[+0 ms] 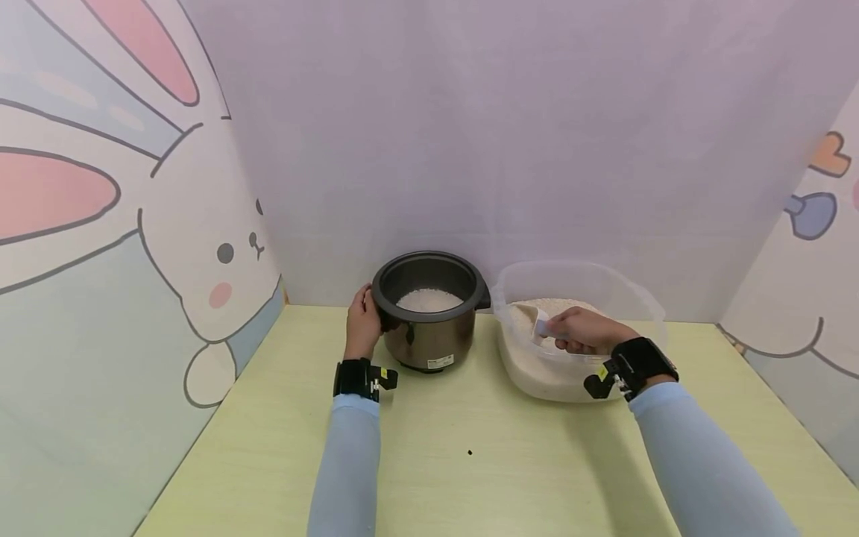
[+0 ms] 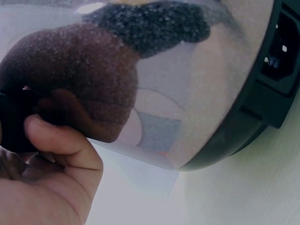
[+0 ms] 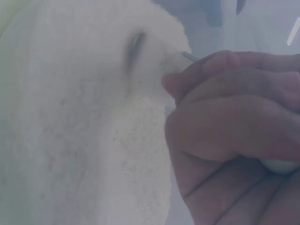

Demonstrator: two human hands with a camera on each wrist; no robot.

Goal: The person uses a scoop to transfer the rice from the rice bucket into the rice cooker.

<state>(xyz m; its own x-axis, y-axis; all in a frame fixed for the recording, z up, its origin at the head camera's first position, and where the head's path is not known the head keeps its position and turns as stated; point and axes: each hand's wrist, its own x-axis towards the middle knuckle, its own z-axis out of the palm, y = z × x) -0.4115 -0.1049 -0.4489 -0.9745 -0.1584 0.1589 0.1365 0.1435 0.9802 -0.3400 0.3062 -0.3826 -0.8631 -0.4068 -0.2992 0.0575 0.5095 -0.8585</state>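
"Hands?"
"I see the right hand (image 1: 590,330) gripping a pale plastic scoop (image 1: 540,325) inside a clear plastic tub (image 1: 577,276) of whitish rice (image 1: 557,304); the left hand (image 1: 363,328), apparently, a glossy dark cooker (image 1: 429,339)'s black handle (image 2: 16,122)."
"Room?"
"Pale-yellow tabletop (image 1: 429,447) beneath both, rabbit-painted wall (image 1: 194,216), lilac backdrop (image 1: 496,149)."

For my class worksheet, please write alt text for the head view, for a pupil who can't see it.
A person's right grip holds a scoop inside a translucent tub of pale grain, while the left grip holds the side of a dark cooker with white grain in it. Both stand on a pale yellow table.
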